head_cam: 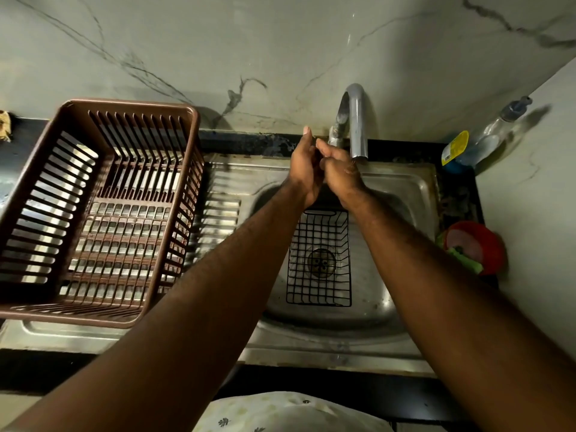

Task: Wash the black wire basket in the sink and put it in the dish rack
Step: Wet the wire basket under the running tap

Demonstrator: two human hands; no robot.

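Nearest: pale printed cloth (290,413) at the bottom edge, the person's clothing. Two bare forearms reach from the near corners toward the far centre.

Sink (414,194): steel, set in a dark surface (46,372), with a ribbed steel drainboard (218,210) on its left.

Basket (318,260): black wire, lying in the sink bowl directly over the drain (322,260), which shows through its mesh. Its far end is partly hidden behind the wrists. No hand touches it.

Rack (93,210): brown slatted plastic, on the drainboard, left of the bowl and well apart from the basket. Nothing visible inside it.

Red tub (480,244): right of the sink, by the wall, with a green item (464,260) against its near side; what the item is cannot be told.

Left hand (304,169): above the far end of the bowl, fingers mostly straight and pointing to the far wall, pressed against the right hand. Grip loose, holding nothing.

Right hand (341,169): just beside the tap mouth, fingers curled, touching the left hand. Whether its grip encloses anything cannot be told.

Tap (355,120): curved steel spout, rising at the far rim, mouth pointing down just right of the hands.

Far right corner: yellow-lidded container (455,148) and a clear pump bottle (498,126), lying tilted.

Farthest: pale veined marble wall (280,42).
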